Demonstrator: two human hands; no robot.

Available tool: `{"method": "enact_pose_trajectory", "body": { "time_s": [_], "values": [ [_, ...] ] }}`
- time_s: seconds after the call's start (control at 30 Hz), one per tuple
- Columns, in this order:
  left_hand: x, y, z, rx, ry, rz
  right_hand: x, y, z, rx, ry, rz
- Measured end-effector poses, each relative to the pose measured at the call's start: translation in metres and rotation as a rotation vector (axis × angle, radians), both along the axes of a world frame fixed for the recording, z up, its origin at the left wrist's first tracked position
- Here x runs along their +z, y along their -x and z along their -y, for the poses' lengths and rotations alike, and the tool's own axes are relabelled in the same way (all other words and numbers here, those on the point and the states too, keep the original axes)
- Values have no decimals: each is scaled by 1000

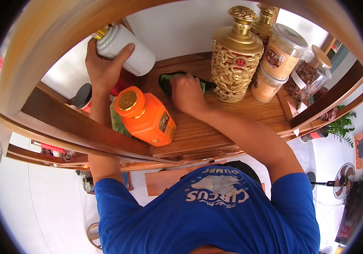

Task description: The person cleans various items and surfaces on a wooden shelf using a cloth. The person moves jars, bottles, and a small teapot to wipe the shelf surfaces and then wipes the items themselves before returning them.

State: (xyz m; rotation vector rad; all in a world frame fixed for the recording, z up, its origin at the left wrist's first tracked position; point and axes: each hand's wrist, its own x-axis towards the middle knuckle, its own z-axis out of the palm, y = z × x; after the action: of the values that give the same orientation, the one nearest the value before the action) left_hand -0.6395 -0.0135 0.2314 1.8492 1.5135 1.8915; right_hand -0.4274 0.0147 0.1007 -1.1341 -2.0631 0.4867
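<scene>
My left hand (106, 65) grips a white bottle (127, 49) with a gold neck, tilted above the back left of a wooden shelf (248, 117). My right hand (186, 92) is closed on a dark cloth with green patches (166, 83), pressed on the shelf board. An orange bottle (148, 117) with a gold emblem on its cap stands at the shelf's front, between my forearms. Just right of the cloth is a gold embossed bottle (237, 60). Something red, partly hidden, lies under the white bottle.
Two stacked plastic jars (279, 60), a second gold bottle (265, 20) and a glass jar of brown pieces (308, 74) stand at the right. A black-lidded container (83, 95) is beyond the left divider. The curved wooden frame (73, 133) borders the compartment.
</scene>
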Motion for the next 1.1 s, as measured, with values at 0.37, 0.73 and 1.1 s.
{"method": "enact_pose_trajectory", "body": {
  "time_s": [0.37,0.73,1.1],
  "values": [
    [-22,18,9,286,-44,-150,37,107,-80,-20,-700,-232],
    [-22,5,10,219,31,-154,-30,79,-97,221,-332,379],
    [-17,9,14,144,11,-40,21,-11,4,131,-171,750]
  ]
}}
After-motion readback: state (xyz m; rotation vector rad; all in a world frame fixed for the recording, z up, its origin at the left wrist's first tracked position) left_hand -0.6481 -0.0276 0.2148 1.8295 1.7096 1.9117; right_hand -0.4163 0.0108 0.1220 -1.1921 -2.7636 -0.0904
